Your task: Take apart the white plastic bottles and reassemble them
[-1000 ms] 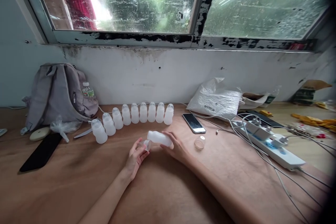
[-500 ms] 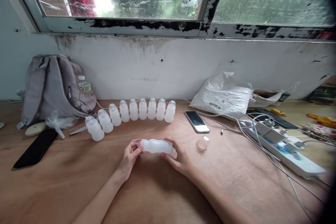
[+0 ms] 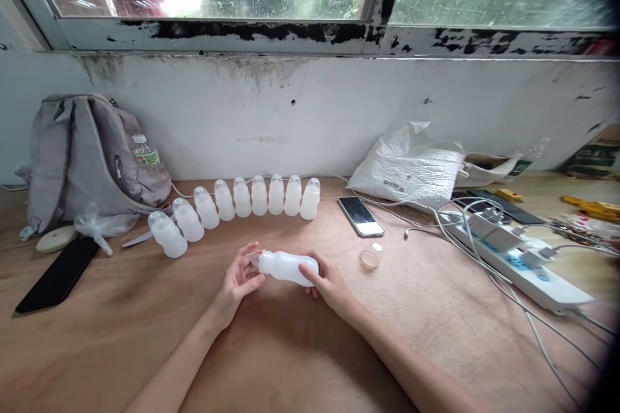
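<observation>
A frosted baby bottle (image 3: pixel 287 267) lies sideways above the table, its clear teat pointing left. My right hand (image 3: pixel 325 277) grips its base end, thumb across the near side and fingers beneath. Around the teat end is my left hand (image 3: pixel 240 281), thumb and fingers spread apart; whether a fingertip touches the teat is hard to make out. A clear dome cap (image 3: pixel 371 256) rests on the table to the right of my right hand. Behind, several similar bottles (image 3: pixel 259 199) stand upright in a curved row, with clear caps over their tops.
At the back left sit a grey backpack (image 3: pixel 82 155) and a clear plastic bag (image 3: pixel 104 226), near a black flat case (image 3: pixel 55 277). To the right are a phone (image 3: pixel 361 216), a white plastic parcel (image 3: pixel 407 168) and a power strip (image 3: pixel 513 258) with tangled white cables.
My left thumb has come off the bottle's neck and the left fingers have spread. My right thumb has moved onto the bottle's side. The whole view has shifted slightly.
</observation>
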`<state>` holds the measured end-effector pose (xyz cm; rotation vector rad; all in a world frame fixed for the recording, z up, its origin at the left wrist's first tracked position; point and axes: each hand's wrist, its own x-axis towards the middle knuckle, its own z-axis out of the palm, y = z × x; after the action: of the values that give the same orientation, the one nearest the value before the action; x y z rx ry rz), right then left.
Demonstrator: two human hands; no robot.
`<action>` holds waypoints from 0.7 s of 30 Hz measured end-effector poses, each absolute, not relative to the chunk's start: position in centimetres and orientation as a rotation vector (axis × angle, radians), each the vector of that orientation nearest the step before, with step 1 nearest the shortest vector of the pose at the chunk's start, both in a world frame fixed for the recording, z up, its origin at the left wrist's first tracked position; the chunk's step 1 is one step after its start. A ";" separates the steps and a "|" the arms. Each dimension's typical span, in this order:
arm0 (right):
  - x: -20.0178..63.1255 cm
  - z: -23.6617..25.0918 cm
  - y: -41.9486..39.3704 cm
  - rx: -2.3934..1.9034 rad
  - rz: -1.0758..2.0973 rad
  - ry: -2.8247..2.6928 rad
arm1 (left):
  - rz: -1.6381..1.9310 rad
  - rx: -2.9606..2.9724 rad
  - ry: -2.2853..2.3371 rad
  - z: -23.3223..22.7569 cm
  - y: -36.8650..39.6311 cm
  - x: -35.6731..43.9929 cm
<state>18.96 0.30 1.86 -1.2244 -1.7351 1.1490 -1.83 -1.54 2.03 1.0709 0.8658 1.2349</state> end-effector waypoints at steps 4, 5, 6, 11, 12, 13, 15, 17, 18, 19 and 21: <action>18.7 2.1 0.2 -1.223 1.101 -1.714 | 1.250 0.994 1.040 1.7 -1.3 -1.8; 18.7 2.1 0.2 -1.223 1.087 -1.725 | 1.239 0.998 1.086 1.6 -1.2 -1.9; 18.7 2.1 0.2 -1.225 1.078 -1.734 | 1.233 1.006 1.108 1.5 -1.2 -2.0; 18.9 2.0 0.5 -1.265 1.090 -1.719 | 1.240 1.042 0.994 2.1 -1.3 -2.2; 18.9 2.0 0.6 -1.268 1.090 -1.718 | 1.241 1.034 1.003 2.2 -1.3 -2.1; 18.9 2.0 0.6 -1.268 1.089 -1.720 | 1.237 1.014 1.031 2.2 -1.4 -2.1; 18.8 2.0 0.5 -1.260 1.093 -1.733 | 1.197 0.957 1.112 2.1 -1.3 -2.0; 18.7 2.0 0.4 -1.248 1.104 -1.748 | 1.134 0.932 1.169 1.8 -1.3 -1.9; 18.7 2.0 0.3 -1.246 1.109 -1.751 | 1.111 0.945 1.185 1.7 -1.3 -1.9; 18.6 2.0 0.2 -1.245 1.112 -1.753 | 1.099 0.970 1.195 1.6 -1.3 -1.9; 18.6 2.0 0.1 -1.252 1.113 -1.753 | 1.098 1.031 1.196 1.4 -1.3 -1.9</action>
<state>18.64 0.12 1.99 -1.2520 -1.7526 1.1128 -1.90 -1.27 1.44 1.0308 1.1960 1.0984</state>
